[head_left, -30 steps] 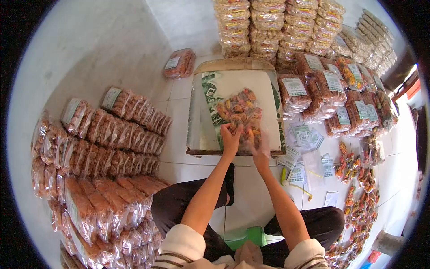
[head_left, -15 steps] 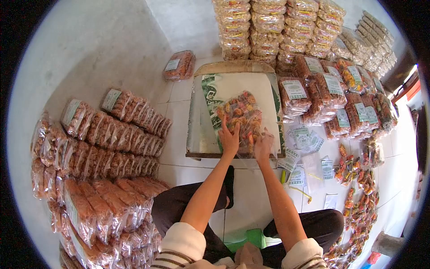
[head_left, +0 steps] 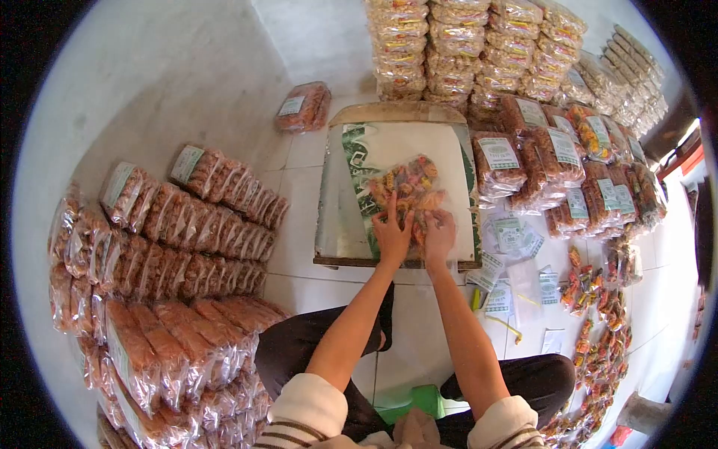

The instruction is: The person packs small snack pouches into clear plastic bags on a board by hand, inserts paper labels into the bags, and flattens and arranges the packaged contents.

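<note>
A clear plastic bag of small, colourfully wrapped pieces [head_left: 407,176] lies on a low board-topped table [head_left: 449,150] in front of me. My left hand [head_left: 393,236] is on the bag's left side, its index finger stretched along the plastic and its thumb toward the right hand. Close beside it, my right hand [head_left: 440,236] grips the near right part of the bag with bent fingers. The bag's near end is partly hidden by both hands.
Bagged brown snacks [head_left: 172,217] are stacked on the left. Labelled packs [head_left: 497,161] and tall stacks of pale bags [head_left: 456,45] stand right and behind. Printed labels [head_left: 508,233], plastic sleeves [head_left: 525,280] and loose wrapped pieces [head_left: 598,329] lie on the tiled floor.
My right hand has moved up and inward onto the bag, closer to my left hand. My left hand has shifted slightly right. The camera view has moved a little.
</note>
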A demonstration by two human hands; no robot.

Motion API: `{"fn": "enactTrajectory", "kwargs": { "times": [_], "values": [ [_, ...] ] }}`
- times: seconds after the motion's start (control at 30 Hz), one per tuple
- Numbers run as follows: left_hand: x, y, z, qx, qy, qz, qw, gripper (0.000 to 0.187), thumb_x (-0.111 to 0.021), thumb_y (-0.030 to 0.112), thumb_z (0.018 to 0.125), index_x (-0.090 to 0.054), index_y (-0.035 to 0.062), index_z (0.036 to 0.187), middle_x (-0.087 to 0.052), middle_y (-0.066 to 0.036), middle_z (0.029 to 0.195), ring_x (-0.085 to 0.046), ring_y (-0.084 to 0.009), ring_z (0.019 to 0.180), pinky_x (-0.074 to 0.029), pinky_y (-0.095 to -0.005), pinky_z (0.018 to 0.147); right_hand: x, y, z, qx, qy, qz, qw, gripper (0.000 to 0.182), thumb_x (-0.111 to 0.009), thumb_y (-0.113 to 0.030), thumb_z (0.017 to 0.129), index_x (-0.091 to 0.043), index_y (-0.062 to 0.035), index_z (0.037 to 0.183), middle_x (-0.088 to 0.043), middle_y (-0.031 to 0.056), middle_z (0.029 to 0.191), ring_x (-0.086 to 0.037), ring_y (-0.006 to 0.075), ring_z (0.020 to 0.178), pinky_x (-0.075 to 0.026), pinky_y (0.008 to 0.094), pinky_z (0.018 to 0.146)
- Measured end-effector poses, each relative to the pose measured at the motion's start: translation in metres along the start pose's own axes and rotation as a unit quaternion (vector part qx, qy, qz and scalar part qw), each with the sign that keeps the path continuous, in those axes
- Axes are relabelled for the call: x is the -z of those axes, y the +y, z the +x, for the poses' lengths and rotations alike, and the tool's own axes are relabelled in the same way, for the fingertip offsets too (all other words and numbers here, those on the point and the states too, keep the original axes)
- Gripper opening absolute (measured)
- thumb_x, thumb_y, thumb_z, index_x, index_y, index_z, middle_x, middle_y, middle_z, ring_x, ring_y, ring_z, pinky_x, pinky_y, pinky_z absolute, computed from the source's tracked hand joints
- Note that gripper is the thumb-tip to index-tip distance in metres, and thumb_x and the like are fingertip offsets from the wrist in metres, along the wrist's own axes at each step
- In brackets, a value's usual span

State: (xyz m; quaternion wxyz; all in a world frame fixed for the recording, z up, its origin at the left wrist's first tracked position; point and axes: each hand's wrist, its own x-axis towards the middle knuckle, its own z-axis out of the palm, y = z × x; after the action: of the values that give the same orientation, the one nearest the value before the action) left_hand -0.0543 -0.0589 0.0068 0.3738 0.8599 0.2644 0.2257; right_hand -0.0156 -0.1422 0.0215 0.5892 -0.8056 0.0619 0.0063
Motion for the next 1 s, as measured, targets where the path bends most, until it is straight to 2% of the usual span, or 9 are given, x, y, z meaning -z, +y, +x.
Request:
{"fn": "enactTrajectory", "kwargs": {
  "times": [0.07, 0.13, 0.27, 0.47, 0.53, 0.57, 0.63, 0.73, 1.0],
  "values": [
    [0.003, 0.004, -0.001, -0.01, -0.005, -0.003, 1.0, 0.06, -0.045, 0.047, 0.085, -0.021, 0.028, 0.136, -0.033, -0.026, 0.11, -0.036, -0.0368, 0.099, -0.03, -0.0457, 0.088, 0.001, -0.007, -0.004, 0.015, -0.002, -0.064, 0.998, 0.026, -0.058, -0.017, 0.08, -0.054, -0.0003, 0.1, -0.056, 0.0141, 0.097, -0.051, 0.0246, 0.095, -0.038, 0.0334, 0.084],
    [0.006, 0.008, -0.002, 0.003, -0.015, -0.008, 1.0, 0.06, -0.045, 0.047, 0.085, -0.02, 0.0279, 0.136, -0.033, -0.025, 0.111, -0.035, -0.037, 0.1, -0.029, -0.0461, 0.089, -0.003, 0.0, -0.003, 0.135, 0.018, -0.023, 0.99, 0.026, -0.057, -0.016, 0.081, -0.053, -0.0023, 0.103, -0.055, 0.0128, 0.093, -0.05, 0.0241, 0.089, -0.038, 0.0349, 0.082],
    [0.007, 0.011, -0.002, 0.033, -0.038, -0.019, 0.999, 0.06, -0.046, 0.045, 0.085, -0.02, 0.0279, 0.137, -0.029, -0.025, 0.113, -0.034, -0.0373, 0.1, -0.027, -0.0471, 0.09, -0.01, 0.009, 0.001, 0.116, 0.062, -0.12, 0.984, 0.026, -0.056, -0.013, 0.081, -0.054, -0.0054, 0.106, -0.055, 0.0101, 0.09, -0.049, 0.0222, 0.082, -0.039, 0.0354, 0.077],
    [0.006, 0.009, -0.003, 0.032, -0.034, -0.005, 0.999, 0.061, -0.048, 0.044, 0.085, -0.02, 0.0284, 0.136, -0.028, -0.025, 0.113, -0.034, -0.038, 0.1, -0.027, -0.0474, 0.09, -0.005, 0.0, -0.002, 0.172, 0.039, -0.011, 0.984, 0.04, -0.055, -0.008, 0.079, -0.047, -0.0107, 0.118, -0.054, 0.0061, 0.088, -0.048, 0.0181, 0.08, -0.039, 0.0321, 0.073],
    [0.005, 0.01, -0.003, 0.031, -0.033, 0.0, 0.999, 0.061, -0.048, 0.044, 0.085, -0.02, 0.0283, 0.136, -0.028, -0.025, 0.113, -0.034, -0.038, 0.1, -0.028, -0.0471, 0.09, 0.0, -0.004, -0.002, 0.145, -0.044, -0.024, 0.988, 0.043, -0.053, -0.016, 0.082, -0.042, -0.0154, 0.124, -0.054, 0.0089, 0.109, -0.043, 0.0285, 0.103, -0.027, 0.049, 0.09],
    [0.006, 0.01, -0.003, 0.029, -0.03, 0.004, 0.999, 0.061, -0.048, 0.044, 0.085, -0.02, 0.0283, 0.136, -0.028, -0.025, 0.113, -0.034, -0.0381, 0.1, -0.028, -0.0469, 0.09, 0.0, -0.008, -0.005, 0.144, -0.044, -0.023, 0.988, 0.043, -0.053, -0.016, 0.082, -0.042, -0.0154, 0.124, -0.054, 0.0089, 0.109, -0.043, 0.0285, 0.103, -0.027, 0.049, 0.09],
    [0.006, 0.01, -0.002, 0.025, -0.031, 0.009, 0.999, 0.061, -0.048, 0.045, 0.084, -0.021, 0.028, 0.136, -0.028, -0.025, 0.113, -0.034, -0.0381, 0.1, -0.028, -0.0466, 0.09, -0.002, -0.016, -0.011, 0.153, 0.026, -0.242, 0.958, 0.042, -0.052, -0.014, 0.082, -0.044, -0.0192, 0.123, -0.055, 0.0093, 0.092, -0.048, 0.026, 0.091, -0.034, 0.0438, 0.08],
    [0.006, 0.01, -0.003, 0.01, -0.021, 0.006, 1.0, 0.06, -0.048, 0.045, 0.084, -0.023, 0.0278, 0.136, -0.029, -0.025, 0.112, -0.035, -0.0382, 0.1, -0.029, -0.0462, 0.089, -0.006, -0.014, -0.014, 0.193, 0.063, -0.236, 0.95, 0.04, -0.051, -0.019, 0.083, -0.044, -0.022, 0.122, -0.056, 0.0096, 0.098, -0.046, 0.0297, 0.098, -0.029, 0.0507, 0.083],
    [0.005, 0.007, -0.002, -0.003, -0.01, -0.026, 1.0, 0.057, -0.048, 0.043, 0.085, -0.026, 0.0283, 0.135, -0.031, -0.024, 0.109, -0.036, -0.0379, 0.099, -0.029, -0.0459, 0.089, -0.004, -0.015, -0.012, 0.189, 0.062, -0.223, 0.954, 0.036, -0.053, -0.019, 0.081, -0.049, -0.0205, 0.117, -0.055, 0.0071, 0.105, -0.047, 0.0296, 0.099, -0.032, 0.0467, 0.082]
  ]
}}
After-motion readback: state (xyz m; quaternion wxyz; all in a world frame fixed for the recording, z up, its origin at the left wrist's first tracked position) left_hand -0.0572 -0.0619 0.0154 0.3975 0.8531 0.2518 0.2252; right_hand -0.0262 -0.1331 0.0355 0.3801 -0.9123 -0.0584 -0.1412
